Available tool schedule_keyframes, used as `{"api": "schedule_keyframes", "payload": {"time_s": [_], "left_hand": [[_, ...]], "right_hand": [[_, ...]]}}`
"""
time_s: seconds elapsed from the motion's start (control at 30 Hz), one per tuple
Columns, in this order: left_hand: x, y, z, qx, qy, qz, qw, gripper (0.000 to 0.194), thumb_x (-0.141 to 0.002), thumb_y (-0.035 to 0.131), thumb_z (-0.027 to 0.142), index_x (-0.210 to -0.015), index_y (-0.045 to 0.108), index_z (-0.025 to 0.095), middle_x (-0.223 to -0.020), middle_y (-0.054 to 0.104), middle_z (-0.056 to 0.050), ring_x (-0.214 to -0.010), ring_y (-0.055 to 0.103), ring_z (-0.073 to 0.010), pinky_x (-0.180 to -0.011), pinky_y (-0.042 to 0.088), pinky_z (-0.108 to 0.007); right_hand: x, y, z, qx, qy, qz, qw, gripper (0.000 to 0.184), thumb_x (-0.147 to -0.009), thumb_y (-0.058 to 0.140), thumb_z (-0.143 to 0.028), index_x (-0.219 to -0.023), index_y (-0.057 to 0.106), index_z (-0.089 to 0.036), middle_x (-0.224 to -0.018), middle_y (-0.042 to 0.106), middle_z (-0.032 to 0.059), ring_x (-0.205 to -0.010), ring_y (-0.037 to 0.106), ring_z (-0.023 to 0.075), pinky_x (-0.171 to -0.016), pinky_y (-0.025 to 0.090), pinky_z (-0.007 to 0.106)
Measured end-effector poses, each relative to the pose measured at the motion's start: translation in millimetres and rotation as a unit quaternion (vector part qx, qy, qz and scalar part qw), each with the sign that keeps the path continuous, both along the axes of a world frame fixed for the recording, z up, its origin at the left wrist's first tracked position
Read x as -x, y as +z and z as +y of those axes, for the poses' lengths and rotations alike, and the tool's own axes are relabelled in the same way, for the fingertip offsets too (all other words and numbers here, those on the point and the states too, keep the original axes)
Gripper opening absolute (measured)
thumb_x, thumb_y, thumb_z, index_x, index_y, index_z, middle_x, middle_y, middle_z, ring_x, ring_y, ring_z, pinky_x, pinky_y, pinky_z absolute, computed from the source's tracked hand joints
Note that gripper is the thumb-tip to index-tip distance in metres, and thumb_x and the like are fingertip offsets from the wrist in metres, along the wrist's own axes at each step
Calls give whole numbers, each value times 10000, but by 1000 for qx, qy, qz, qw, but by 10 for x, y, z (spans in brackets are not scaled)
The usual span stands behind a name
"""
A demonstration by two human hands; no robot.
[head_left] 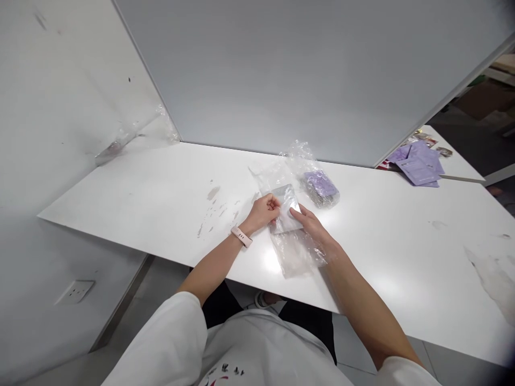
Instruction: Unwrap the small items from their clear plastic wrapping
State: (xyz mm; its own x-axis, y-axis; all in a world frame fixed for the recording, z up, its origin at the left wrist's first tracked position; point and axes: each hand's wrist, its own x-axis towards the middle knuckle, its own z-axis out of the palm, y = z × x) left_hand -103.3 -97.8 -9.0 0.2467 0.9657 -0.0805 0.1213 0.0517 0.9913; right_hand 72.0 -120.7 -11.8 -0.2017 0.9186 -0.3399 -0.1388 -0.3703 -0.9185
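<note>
A flat silver packet point(290, 219) with clear plastic around it is held just above the white table. My right hand point(313, 224) grips its right side, the thumb lying on top and the other fingers underneath. At the packet's left edge, my left hand point(262, 213) has its fingers curled together in a pinch; what is between the fingertips is hidden. Crinkled clear plastic point(295, 254) hangs below the packet toward the table's front edge. Beyond my hands lies a clear plastic bag point(298, 153), beside a wrapped bundle with a purple packet point(321, 183) on top.
The white table point(161, 187) runs along a grey panel point(257, 75). Several purple packets point(420, 163) lie at the far right beside the panel's end. Clear plastic film point(137, 136) sits in the left back corner. A wall socket point(76, 292) is low on the left.
</note>
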Motion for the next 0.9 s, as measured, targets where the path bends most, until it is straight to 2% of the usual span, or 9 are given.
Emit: {"api": "schedule_keyframes", "payload": {"time_s": [0.17, 0.27, 0.37, 0.47, 0.53, 0.6, 0.67, 0.77, 0.9], "left_hand": [[281, 69, 176, 63, -2, -52, 997, 302, -682, 629, 106, -966, 574, 190, -589, 523, 74, -455, 466, -90, -499, 402, -241], [508, 99, 264, 38, 116, 23, 992, 259, -650, 601, 78, -881, 610, 194, -555, 478, 68, -480, 429, -103, -512, 348, -249], [671, 107, 310, 3, 245, 179, 953, 262, -612, 598, 29, -800, 631, 209, -603, 513, 38, -613, 507, -149, -615, 372, -276], [667, 118, 313, -58, 287, 188, 937, 257, -641, 594, 14, -801, 650, 207, -727, 592, 8, -754, 568, -174, -732, 422, -303], [567, 128, 290, -78, 238, 69, 966, 224, -699, 588, 30, -843, 654, 189, -840, 648, -19, -808, 601, -165, -785, 463, -310], [430, 129, 247, -28, 147, -62, 987, 163, -762, 605, 67, -887, 646, 163, -919, 683, -52, -823, 638, -158, -826, 501, -334], [303, 113, 191, 67, 40, -139, 987, 118, -820, 655, 149, -936, 636, 143, -935, 697, -78, -796, 663, -157, -839, 524, -366], [190, 62, 116, 145, -92, -176, 969, 252, -861, 717, 314, -1018, 631, 136, -931, 696, -85, -770, 665, -149, -823, 537, -362], [154, 10, 80, 123, -94, -181, 971, 430, -820, 763, 448, -1094, 594, 163, -855, 664, -41, -717, 643, -141, -710, 541, -319]], "right_hand": [[-121, -161, 107, -26, -14, -33, 999, 532, -622, 848, -525, -970, 647, -176, -841, 674, 21, -737, 623, 172, -679, 476, 288], [-206, -237, 169, -51, -63, -85, 993, 464, -613, 837, -527, -855, 618, -198, -776, 628, 10, -788, 619, 184, -709, 466, 285], [-257, -275, 208, -42, -105, -112, 987, 429, -590, 831, -507, -756, 559, -220, -715, 586, 4, -823, 613, 198, -711, 472, 283], [-236, -267, 194, -23, -120, -67, 990, 419, -585, 832, -478, -763, 543, -232, -735, 600, 3, -821, 621, 196, -719, 508, 291], [-196, -239, 163, -23, -130, -39, 990, 435, -572, 846, -469, -790, 554, -234, -746, 609, -3, -801, 627, 187, -725, 529, 295], [-157, -202, 129, -28, -118, -15, 993, 447, -578, 853, -473, -825, 566, -235, -751, 624, -3, -778, 634, 189, -720, 544, 309], [-128, -168, 103, -22, -92, 16, 995, 446, -619, 833, -495, -886, 583, -241, -781, 656, 9, -763, 649, 204, -698, 556, 336], [-98, -152, 91, -5, -59, 42, 997, 453, -655, 805, -519, -961, 615, -245, -833, 695, 27, -765, 668, 223, -688, 562, 360], [-31, -202, 90, -45, -80, 16, 996, 623, -623, 823, -520, -1147, 648, -232, -890, 706, 21, -828, 669, 197, -782, 543, 350]]}}
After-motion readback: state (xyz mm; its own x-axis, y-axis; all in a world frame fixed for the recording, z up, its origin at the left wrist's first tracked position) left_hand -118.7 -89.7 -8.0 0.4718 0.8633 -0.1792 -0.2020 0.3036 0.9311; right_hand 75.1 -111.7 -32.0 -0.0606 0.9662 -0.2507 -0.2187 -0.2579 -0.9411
